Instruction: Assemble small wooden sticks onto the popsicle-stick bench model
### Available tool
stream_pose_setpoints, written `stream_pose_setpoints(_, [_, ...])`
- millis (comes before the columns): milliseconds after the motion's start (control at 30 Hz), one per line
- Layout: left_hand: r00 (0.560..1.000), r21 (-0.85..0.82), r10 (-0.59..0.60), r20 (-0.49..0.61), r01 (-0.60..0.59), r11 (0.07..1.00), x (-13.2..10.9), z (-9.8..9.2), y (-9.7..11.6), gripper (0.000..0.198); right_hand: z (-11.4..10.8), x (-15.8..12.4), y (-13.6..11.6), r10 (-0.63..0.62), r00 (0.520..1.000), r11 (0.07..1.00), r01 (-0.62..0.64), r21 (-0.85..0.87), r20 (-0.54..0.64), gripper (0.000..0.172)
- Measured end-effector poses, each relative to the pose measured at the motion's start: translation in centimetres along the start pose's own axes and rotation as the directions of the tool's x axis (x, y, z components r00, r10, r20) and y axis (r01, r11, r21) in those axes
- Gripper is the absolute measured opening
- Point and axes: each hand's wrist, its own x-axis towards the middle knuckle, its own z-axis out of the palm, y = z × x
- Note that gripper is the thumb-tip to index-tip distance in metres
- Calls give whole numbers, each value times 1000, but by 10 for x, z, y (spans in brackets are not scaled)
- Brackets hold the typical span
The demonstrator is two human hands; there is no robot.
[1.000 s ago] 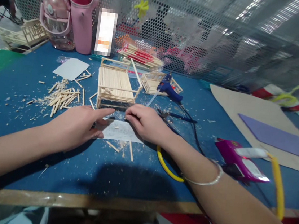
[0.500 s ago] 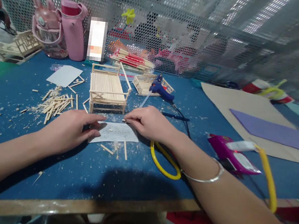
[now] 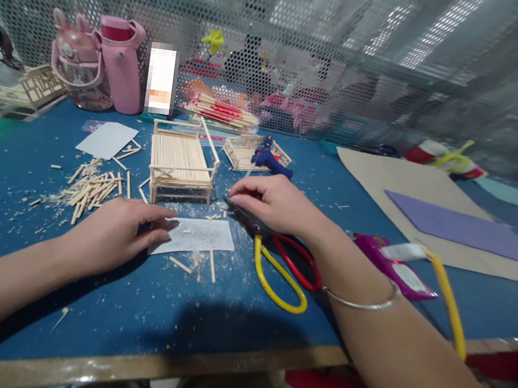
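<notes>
My left hand (image 3: 117,227) rests at the left end of a small white paper strip (image 3: 201,235), thumb and fingers apart and holding nothing I can see. My right hand (image 3: 274,201) is just above the blades of scissors (image 3: 279,292) with one yellow and one red handle loop. Its thumb and fingertips are drawn together; whatever they hold, if anything, is hidden. Small stick pieces (image 3: 180,265) lie in front of and on the paper. Behind it stands a miniature bed-like frame (image 3: 181,156) made of thin wooden sticks.
Cut sticks (image 3: 94,189) are heaped left of the frame. A blue glue gun (image 3: 267,159) leans on a smaller stick model (image 3: 238,154). Two pink bottles (image 3: 122,70) stand at the back. To the right are a purple tool (image 3: 400,271) and a purple sheet (image 3: 463,225).
My right hand has moved right and slightly up, away from the paper's back edge to the scissors, whose red loop now shows. My left hand stays by the paper. The view has shifted slightly.
</notes>
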Motion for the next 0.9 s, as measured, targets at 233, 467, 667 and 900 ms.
stream_pose_setpoints(233, [1000, 16, -16, -14, 16, 1000, 0, 0, 1, 31, 9, 3, 2, 8, 985, 974, 32, -223, 173, 17])
stream_pose_setpoints(467, [1000, -3, 0, -32, 0, 1000, 0, 1, 5, 26, 13, 3, 3, -71, 987, 970, 102, -219, 147, 13])
stream_pose_setpoints(667, [868, -21, -38, -494, 31, 999, 3, -1, -2, 28, -3, 3, 13, 67, 970, 960, -127, -248, -236, 28])
stream_pose_setpoints(900, [891, -212, -244, -384, 173, 962, 27, -3, -17, 63, -15, 5, 42, 185, 893, 916, -308, -257, -411, 11])
